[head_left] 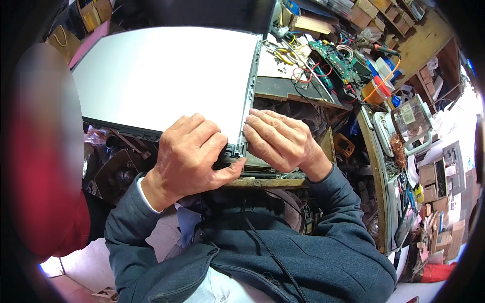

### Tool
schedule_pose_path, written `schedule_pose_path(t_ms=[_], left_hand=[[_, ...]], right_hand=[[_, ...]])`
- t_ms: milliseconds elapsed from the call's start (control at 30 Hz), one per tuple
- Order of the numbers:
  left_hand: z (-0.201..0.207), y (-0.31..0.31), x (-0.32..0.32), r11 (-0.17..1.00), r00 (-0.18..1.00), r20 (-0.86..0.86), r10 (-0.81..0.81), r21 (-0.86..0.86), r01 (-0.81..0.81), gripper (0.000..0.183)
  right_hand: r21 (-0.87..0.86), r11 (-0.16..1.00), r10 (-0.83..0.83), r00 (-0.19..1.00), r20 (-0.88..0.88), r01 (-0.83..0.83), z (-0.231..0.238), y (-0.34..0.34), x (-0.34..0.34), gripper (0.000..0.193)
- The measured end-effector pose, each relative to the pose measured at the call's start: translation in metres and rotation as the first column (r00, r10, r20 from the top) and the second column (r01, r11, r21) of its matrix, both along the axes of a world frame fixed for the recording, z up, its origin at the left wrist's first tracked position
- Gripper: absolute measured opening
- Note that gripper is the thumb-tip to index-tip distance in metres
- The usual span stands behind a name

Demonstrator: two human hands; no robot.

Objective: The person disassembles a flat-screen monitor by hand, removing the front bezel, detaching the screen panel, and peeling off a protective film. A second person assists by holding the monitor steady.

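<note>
Dark jacket [303,247] lying nearest; left hand [189,156] steadying white panel [166,76], thumb spread; right hand [280,141] bunching fingers at frame [253,70], perhaps pinching; light, even pressure likely helping.

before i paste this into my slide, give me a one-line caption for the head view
Left hand and right hand at the near right corner of a white panel, a circuit board beyond.
</note>
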State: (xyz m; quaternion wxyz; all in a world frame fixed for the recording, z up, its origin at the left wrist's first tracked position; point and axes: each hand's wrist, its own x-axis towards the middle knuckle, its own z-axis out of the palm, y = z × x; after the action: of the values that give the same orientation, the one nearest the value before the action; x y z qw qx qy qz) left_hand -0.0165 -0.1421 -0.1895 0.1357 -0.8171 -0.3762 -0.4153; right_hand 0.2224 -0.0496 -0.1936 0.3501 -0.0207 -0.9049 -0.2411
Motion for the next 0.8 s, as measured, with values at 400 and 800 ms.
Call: schedule_pose_path(t_ms=[400, 800], left_hand=[[0.002, -0.015, -0.008, 0.998, 0.978, -0.205, -0.048, -0.044, 0.04, 0.033], [0.022, -0.021, -0.008, 0.998, 0.893, -0.447, -0.044, -0.051, 0.023, 0.019]], right_hand=[[-0.01, 1.0, 0.02, 0.999, -0.026, -0.02, -0.005, -0.003, -0.001, 0.023], [-0.082, 0.996, -0.021, 1.0, -0.011, 0.02, -0.006, -0.005, 0.0, 0.023]])
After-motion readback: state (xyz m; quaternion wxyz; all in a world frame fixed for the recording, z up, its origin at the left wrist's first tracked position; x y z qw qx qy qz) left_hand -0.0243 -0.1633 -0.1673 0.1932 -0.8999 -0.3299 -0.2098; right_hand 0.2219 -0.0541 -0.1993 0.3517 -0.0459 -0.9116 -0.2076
